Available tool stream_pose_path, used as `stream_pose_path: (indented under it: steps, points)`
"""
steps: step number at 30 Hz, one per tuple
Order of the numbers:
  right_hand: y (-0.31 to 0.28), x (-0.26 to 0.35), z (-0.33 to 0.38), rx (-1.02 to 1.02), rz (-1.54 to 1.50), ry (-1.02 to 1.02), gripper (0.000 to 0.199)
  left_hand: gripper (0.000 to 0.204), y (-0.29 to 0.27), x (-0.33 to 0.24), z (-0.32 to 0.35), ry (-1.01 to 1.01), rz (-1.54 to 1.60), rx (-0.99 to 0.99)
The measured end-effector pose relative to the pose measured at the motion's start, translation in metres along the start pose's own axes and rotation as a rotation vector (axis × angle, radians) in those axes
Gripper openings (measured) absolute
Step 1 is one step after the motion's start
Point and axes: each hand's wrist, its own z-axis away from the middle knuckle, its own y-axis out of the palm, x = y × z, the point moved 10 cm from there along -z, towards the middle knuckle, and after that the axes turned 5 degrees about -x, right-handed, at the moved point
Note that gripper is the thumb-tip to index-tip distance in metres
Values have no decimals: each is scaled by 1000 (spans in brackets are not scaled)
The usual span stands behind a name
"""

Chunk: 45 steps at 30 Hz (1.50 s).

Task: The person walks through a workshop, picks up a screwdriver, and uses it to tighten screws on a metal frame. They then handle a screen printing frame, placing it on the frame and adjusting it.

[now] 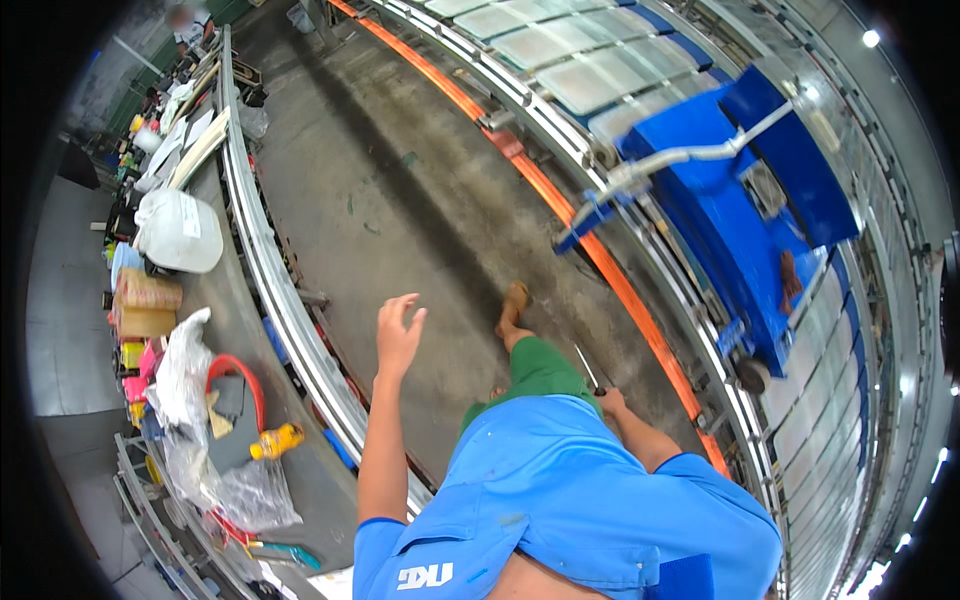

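The right hand (614, 404) had its fingers curled round the dark handle end of a slim tool (586, 367); how tightly they were clenched could not be told, since the hand was small in view and partly turned away. The tool lay in that grip itself, its long axis running forward and a little to the left of the fist, with the thin, pale shaft pointing away from the body beside the green shorts (545, 372); whether its tip was a blade or a rod was too fine to make out. The left hand (398, 342), well apart to the left and farther forward, was raised over the aisle with its fingers loosely spread, released and touching nothing, so the right was plainly the nearer to the tool. Just to the right of the right hand ran an orange rail (640, 320), and beyond it, forward and to the right, stood a blue carriage (680, 185) on the line. Out to the left, past the empty hand, a grey bench (325, 505) bore a yellow bottle (277, 441), a red strap (254, 382) and a white jug (185, 235).
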Motion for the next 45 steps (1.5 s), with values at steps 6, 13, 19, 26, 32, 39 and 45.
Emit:
stream_pose_path:
  steps: [6,13,19,26,32,39,45]
  points:
    - [20,104,-110,125,-154,51,62,16,143,123,-109,-206,132,378]
    - [-68,466,-258,-7,-125,-298,43,25,82,264,-62,-736,23,153]
    - [-136,736,-314,-24,-276,-568,37,28,44,352,-12,-1468,467,-154]
    - [-124,869,-351,56,-128,-380,34,25,80,461,-108,-1324,325,88]
    - [-81,862,-376,62,160,-280,39,19,80,561,-404,-953,239,96]
    - [-23,874,-462,116,87,-114,51,16,40,521,-738,-682,394,57]
    - [-64,1085,-505,46,10,-94,51,17,74,634,-752,-1021,314,153]
